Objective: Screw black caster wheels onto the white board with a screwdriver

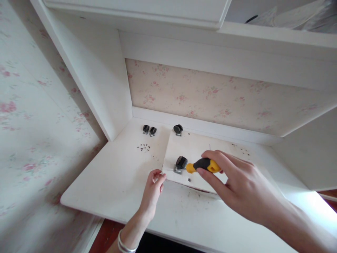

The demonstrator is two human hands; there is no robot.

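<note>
A screwdriver (204, 165) with a yellow and black handle is gripped in my right hand (237, 179). Its tip points left at the metal plate of a black caster wheel (181, 162) standing on a white board (200, 151); whether it sits in a screw I cannot tell. My left hand (155, 182) pinches the near left corner of that board between thumb and fingers. Another caster (178, 129) is at the board's far left corner. Two loose casters (149, 130) and several small screws (143, 147) lie on the desk left of the board.
The white desk top (105, 175) runs under the board, with a rounded front left corner. White side panels (89, 66) and an overhead shelf (168, 21) frame the space. Flowered wallpaper (189, 91) covers the wall behind. Dirt specks lie near the board's front edge.
</note>
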